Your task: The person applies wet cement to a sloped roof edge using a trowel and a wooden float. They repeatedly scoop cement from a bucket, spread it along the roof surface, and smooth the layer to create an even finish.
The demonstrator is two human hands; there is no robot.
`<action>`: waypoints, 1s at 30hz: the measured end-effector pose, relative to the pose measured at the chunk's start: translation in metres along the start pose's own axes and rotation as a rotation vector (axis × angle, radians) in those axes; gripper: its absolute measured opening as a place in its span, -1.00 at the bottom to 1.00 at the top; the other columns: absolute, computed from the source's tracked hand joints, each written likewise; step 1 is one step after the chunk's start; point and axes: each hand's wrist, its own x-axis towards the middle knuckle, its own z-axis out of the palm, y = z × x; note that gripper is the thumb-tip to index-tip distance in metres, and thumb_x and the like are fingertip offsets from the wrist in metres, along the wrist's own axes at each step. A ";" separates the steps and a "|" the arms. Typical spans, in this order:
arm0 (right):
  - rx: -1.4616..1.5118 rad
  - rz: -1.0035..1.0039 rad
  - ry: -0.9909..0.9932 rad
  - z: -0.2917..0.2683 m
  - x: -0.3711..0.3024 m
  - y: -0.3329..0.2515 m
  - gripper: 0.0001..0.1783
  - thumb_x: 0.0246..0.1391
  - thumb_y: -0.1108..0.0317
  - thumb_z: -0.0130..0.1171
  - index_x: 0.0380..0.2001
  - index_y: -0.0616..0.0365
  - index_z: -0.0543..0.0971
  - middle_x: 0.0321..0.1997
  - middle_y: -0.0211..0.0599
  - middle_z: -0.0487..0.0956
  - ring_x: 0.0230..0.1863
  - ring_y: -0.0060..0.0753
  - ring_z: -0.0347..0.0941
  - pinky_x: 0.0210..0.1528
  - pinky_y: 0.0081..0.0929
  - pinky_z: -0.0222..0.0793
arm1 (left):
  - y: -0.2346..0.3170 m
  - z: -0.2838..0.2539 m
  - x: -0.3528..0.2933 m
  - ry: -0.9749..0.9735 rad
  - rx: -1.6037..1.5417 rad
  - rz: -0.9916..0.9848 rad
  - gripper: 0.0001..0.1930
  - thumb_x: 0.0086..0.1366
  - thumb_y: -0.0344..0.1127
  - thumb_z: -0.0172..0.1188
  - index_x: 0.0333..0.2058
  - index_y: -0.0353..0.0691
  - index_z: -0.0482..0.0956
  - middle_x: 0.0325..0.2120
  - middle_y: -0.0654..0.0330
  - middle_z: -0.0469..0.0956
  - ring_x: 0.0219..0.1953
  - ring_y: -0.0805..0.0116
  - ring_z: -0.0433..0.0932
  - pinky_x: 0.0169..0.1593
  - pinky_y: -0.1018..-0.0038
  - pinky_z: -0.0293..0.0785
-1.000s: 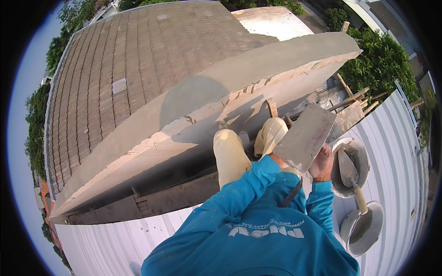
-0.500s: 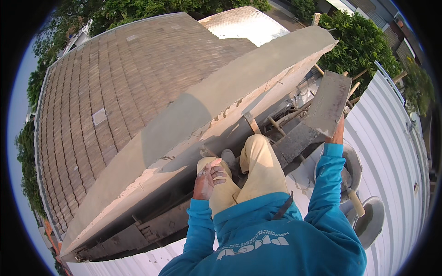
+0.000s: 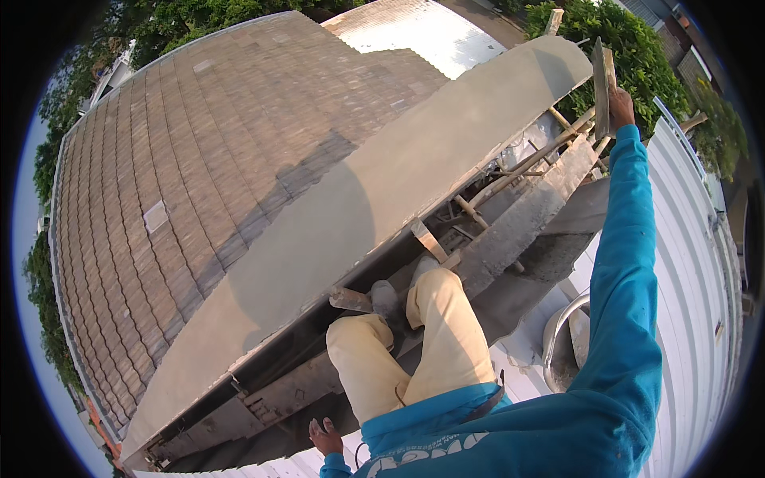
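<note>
The right hand [image 3: 621,105] is stretched far right, fingers wrapped round a flat plastering board [image 3: 602,78] held on edge above the smooth grey slab [image 3: 446,151], likely to reach its far end. The left hand [image 3: 326,437], spread, braces on the near white sheeting [image 3: 685,239]. No labels show.

A brown tiled roof [image 3: 183,167] slopes away on the left, edged by a smooth grey cement ledge [image 3: 382,207]. White corrugated metal sheeting [image 3: 693,263] lies to the right, green trees [image 3: 629,48] beyond, in daylight.
</note>
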 end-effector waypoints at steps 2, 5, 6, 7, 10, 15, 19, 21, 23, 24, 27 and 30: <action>-0.218 -0.046 0.049 0.001 0.022 -0.009 -0.23 0.13 -0.36 0.05 -0.47 0.30 0.57 -0.41 -0.11 0.61 -0.40 -0.21 0.53 -0.31 -0.19 0.39 | 0.004 0.004 0.002 -0.087 0.007 -0.024 -0.41 0.37 0.00 0.05 0.16 -0.40 0.40 0.16 -0.15 0.38 0.26 -0.09 0.29 0.35 0.00 0.06; -0.527 -0.235 0.108 0.015 0.037 -0.031 -0.16 0.12 -0.43 -0.04 -0.44 0.32 0.57 -0.33 0.10 0.61 -0.29 0.06 0.55 -0.18 -0.11 0.39 | 0.012 0.014 -0.004 -0.252 0.096 -0.042 -0.40 0.37 0.04 0.01 0.16 -0.36 0.41 0.19 -0.15 0.36 0.28 -0.06 0.26 0.37 0.02 0.03; -0.545 -0.260 0.097 0.020 0.040 -0.036 -0.10 0.09 -0.49 -0.10 -0.37 0.31 0.58 -0.25 0.25 0.58 -0.16 0.26 0.52 -0.07 -0.04 0.36 | 0.009 0.019 -0.007 -0.299 0.136 -0.029 -0.40 0.38 0.05 -0.01 0.16 -0.36 0.41 0.19 -0.15 0.36 0.29 -0.05 0.25 0.37 0.05 0.04; -0.619 -0.227 0.078 0.023 0.045 -0.044 -0.10 0.07 -0.51 -0.10 -0.30 0.28 0.59 -0.19 0.22 0.58 -0.09 0.23 0.51 -0.02 -0.04 0.36 | 0.006 0.023 -0.010 -0.346 0.176 -0.017 -0.39 0.38 0.06 -0.03 0.16 -0.37 0.41 0.20 -0.15 0.36 0.29 -0.04 0.24 0.38 0.08 0.04; -0.835 -0.130 0.059 0.029 0.066 -0.051 -0.07 0.03 -0.54 -0.10 -0.08 0.20 0.57 0.03 0.12 0.57 0.09 0.13 0.48 0.12 -0.03 0.35 | -0.003 0.030 -0.012 -0.422 0.204 0.037 -0.36 0.40 0.10 -0.11 0.15 -0.40 0.42 0.17 -0.18 0.38 0.29 -0.06 0.26 0.35 0.14 0.12; -0.928 -0.159 0.096 0.043 0.082 -0.053 -0.08 0.03 -0.53 -0.10 -0.05 0.17 0.57 0.08 0.06 0.55 0.13 0.10 0.47 0.16 -0.01 0.33 | -0.054 0.054 -0.016 -0.498 0.201 -0.048 -0.34 0.39 0.18 -0.12 0.12 -0.33 0.46 0.16 -0.15 0.41 0.28 -0.08 0.28 0.33 0.10 0.17; -0.893 -0.217 0.090 0.062 0.079 -0.053 -0.09 0.02 -0.54 -0.09 -0.12 0.19 0.59 0.00 0.12 0.57 0.08 0.13 0.49 0.12 -0.02 0.35 | -0.066 0.056 -0.032 -0.491 0.252 -0.063 -0.38 0.39 0.19 -0.12 0.11 -0.21 0.50 0.20 -0.10 0.36 0.29 -0.03 0.26 0.35 -0.05 0.07; -0.847 -0.274 0.093 0.073 0.070 -0.061 -0.08 0.01 -0.56 -0.08 -0.21 0.21 0.60 -0.11 0.18 0.60 0.01 0.19 0.51 0.04 -0.01 0.37 | -0.024 0.043 -0.044 -0.413 0.206 -0.067 -0.40 0.38 0.20 -0.12 0.11 -0.16 0.51 0.22 -0.09 0.35 0.30 0.00 0.26 0.35 -0.15 0.01; -0.902 -0.286 0.047 0.078 0.067 -0.063 -0.10 0.00 -0.55 -0.06 -0.15 0.16 0.62 -0.12 0.16 0.61 0.00 0.17 0.53 0.04 -0.01 0.38 | -0.012 0.034 -0.049 -0.388 0.196 -0.099 -0.39 0.42 0.09 -0.13 0.14 -0.35 0.46 0.27 -0.07 0.27 0.37 -0.04 0.12 0.40 -0.12 -0.15; -0.908 -0.306 0.043 0.078 0.062 -0.063 -0.10 -0.01 -0.55 -0.06 -0.13 0.15 0.62 -0.11 0.16 0.61 -0.01 0.16 0.53 0.05 -0.01 0.39 | -0.020 0.043 -0.050 -0.328 0.190 -0.080 -0.40 0.42 0.09 -0.13 0.14 -0.34 0.46 0.28 -0.08 0.25 0.37 -0.05 0.11 0.40 -0.13 -0.16; -0.926 -0.368 0.039 0.084 0.037 -0.072 -0.10 0.00 -0.53 -0.04 -0.09 0.16 0.61 -0.12 0.15 0.61 -0.02 0.15 0.54 0.04 -0.02 0.40 | -0.044 0.070 -0.051 -0.232 0.191 -0.020 -0.42 0.39 0.08 -0.06 0.13 -0.31 0.47 0.32 -0.13 0.17 0.38 -0.12 0.07 0.39 -0.15 -0.16; -0.885 -0.466 0.010 0.106 -0.015 -0.100 -0.11 0.01 -0.50 -0.01 -0.12 0.21 0.61 -0.13 0.18 0.61 -0.03 0.15 0.54 0.02 -0.03 0.41 | -0.077 0.110 -0.062 -0.108 0.262 0.049 -0.44 0.36 0.07 0.00 0.11 -0.28 0.46 0.33 -0.14 0.14 0.38 -0.21 0.05 0.38 -0.18 -0.14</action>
